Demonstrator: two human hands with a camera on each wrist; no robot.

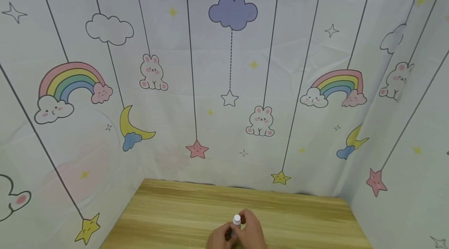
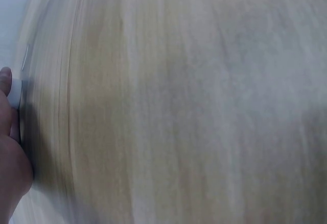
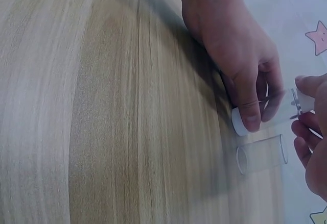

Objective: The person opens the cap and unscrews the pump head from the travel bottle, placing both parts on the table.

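Note:
A small clear bottle (image 3: 281, 106) with a white base and a white cap (image 1: 237, 218) stands upright on the wooden table, between both hands. My left hand (image 1: 220, 237) grips its lower part, thumb and fingers around the clear body just above the white base (image 3: 239, 122). Up at the top, my right hand (image 3: 314, 137) has its thumb and fingers around the white cap. Close beside the bottle is a clear empty cylinder (image 3: 261, 154), upright on the table. Only part of my left hand (image 2: 13, 157) shows in the left wrist view, at the edge.
The wood-grain table (image 1: 175, 206) runs back to a white curtain (image 1: 217, 58) printed with stars, rabbits, clouds and rainbows. More of the same cloth hangs along the left and right sides.

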